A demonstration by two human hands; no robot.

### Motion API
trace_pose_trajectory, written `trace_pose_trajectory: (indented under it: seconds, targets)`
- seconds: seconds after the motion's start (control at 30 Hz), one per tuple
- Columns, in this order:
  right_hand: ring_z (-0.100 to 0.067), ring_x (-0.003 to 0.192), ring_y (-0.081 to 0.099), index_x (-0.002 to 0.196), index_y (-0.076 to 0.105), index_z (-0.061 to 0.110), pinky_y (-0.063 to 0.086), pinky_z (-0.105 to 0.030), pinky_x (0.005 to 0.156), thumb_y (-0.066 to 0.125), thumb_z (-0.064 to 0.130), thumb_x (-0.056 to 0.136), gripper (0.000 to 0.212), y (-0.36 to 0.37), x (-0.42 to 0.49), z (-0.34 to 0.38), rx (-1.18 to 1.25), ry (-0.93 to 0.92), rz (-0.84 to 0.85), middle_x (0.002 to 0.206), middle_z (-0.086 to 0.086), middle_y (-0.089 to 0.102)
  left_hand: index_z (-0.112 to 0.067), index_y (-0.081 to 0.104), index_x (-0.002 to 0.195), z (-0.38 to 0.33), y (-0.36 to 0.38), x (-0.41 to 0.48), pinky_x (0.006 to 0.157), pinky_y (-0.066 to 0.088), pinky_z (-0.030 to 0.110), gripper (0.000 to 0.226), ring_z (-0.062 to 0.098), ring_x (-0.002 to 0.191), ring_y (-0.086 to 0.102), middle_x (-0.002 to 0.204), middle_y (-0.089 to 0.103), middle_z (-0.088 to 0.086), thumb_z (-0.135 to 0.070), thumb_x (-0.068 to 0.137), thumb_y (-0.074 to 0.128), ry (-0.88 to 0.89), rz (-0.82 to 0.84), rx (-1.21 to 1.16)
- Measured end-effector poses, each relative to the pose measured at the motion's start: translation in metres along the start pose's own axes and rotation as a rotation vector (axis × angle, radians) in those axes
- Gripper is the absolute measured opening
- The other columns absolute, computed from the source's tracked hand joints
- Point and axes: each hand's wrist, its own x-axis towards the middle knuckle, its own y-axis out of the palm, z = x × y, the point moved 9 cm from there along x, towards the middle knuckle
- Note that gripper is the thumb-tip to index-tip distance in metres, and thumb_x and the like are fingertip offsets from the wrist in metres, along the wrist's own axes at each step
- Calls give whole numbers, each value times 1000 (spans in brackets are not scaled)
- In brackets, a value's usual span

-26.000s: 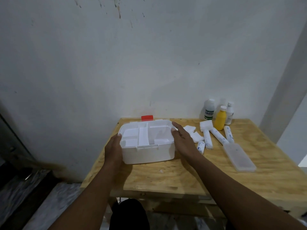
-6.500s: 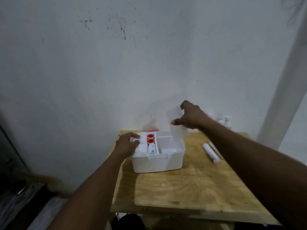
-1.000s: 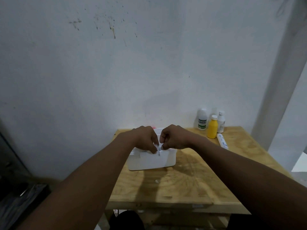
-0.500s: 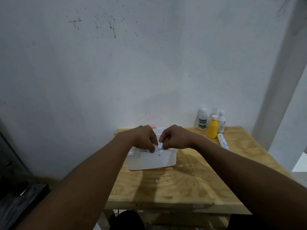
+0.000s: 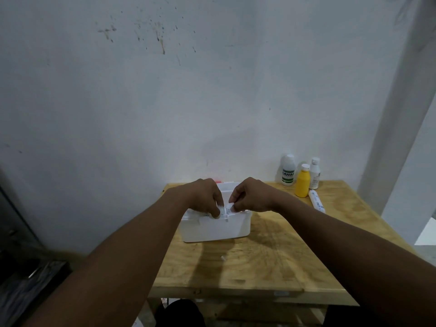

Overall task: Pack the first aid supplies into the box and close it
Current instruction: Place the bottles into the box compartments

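Note:
The white first aid box (image 5: 214,228) stands on the wooden table (image 5: 271,260), left of centre. Both my hands are over its top front edge. My left hand (image 5: 204,197) pinches a small white piece (image 5: 221,210) with thumb and fingers. My right hand (image 5: 253,195) pinches another white bit (image 5: 230,206) right beside it. I cannot tell what these pieces are, and my hands hide most of the box's inside. A wrapped bandage roll (image 5: 317,202) lies on the table at the right.
Three bottles stand by the wall at the back right: a white one with a green label (image 5: 288,171), a yellow one (image 5: 302,181) and a small white one (image 5: 315,173). A red latch (image 5: 213,180) peeks out behind the box. The wall is close behind.
Since 6.5 s ago my right hand came down to the box. In the last second both hands stay pinched at the top front edge, fingertips shifting only slightly.

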Motion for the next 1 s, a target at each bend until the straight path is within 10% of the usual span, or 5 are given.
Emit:
trace_pose_trajectory:
  seconds: [1.0]
  targets:
    - [-7, 82, 68, 87, 77, 18, 58, -30, 82, 65, 18, 80, 14, -9, -2, -3, -32, -39, -102, 86, 7, 75, -28, 75, 102, 7, -1, 5, 73, 45, 26, 35, 16, 91, 57, 85, 52, -13, -33, 70, 88, -32, -37, -35]
